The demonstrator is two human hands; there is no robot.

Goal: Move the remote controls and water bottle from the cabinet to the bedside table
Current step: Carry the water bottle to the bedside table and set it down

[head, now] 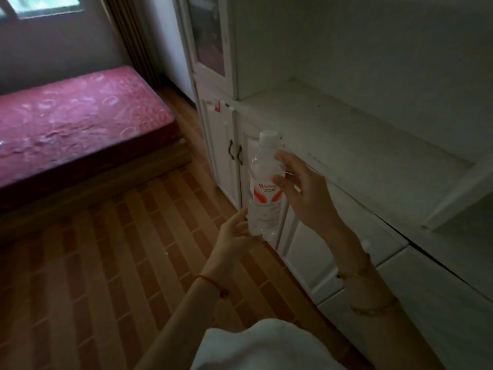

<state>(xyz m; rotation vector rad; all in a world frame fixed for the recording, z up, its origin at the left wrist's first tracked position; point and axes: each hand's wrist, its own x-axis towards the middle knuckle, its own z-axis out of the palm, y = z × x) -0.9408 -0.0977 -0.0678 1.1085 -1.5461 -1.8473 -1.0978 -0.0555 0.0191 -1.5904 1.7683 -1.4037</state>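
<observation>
Nearest the camera: white sleeve [256, 345] at the bottom edge, with both bare forearms reaching out from it.

Right hand [301, 188]: fingers and thumb curl round the upper body of the water bottle [264, 188] and pinch it from the right side, so this hand carries it.

Left hand [234, 236]: fingers loosely spread, cupping up under the bottle's base; the fingertips look to be touching the bottom edge, but whether they bear any weight I cannot tell.

Wrists: a red string sits on the left wrist and thin bangles on the right forearm.

Bottle: clear plastic with a white cap, held nearly upright and tipped a little, in the air in front of the cabinet's lower doors and off its top.

Writing: the label has red lettering over orange-red curved marks; the word is too blurred to read, and the smaller lines under it are illegible.

Cabinet [346, 134]: white, with an open shelf surface to the right of the hands; the part of it in view is bare, with no remote controls.

Beyond: striped wood floor, and a bed with a red patterned mattress [80, 124] well apart at upper left.

Progress: the bottle is lifted clear of the cabinet but not yet delivered; the bedside table is not in view. By my reading the remotes are either already moved or out of frame, and the carry across the room remains.
</observation>
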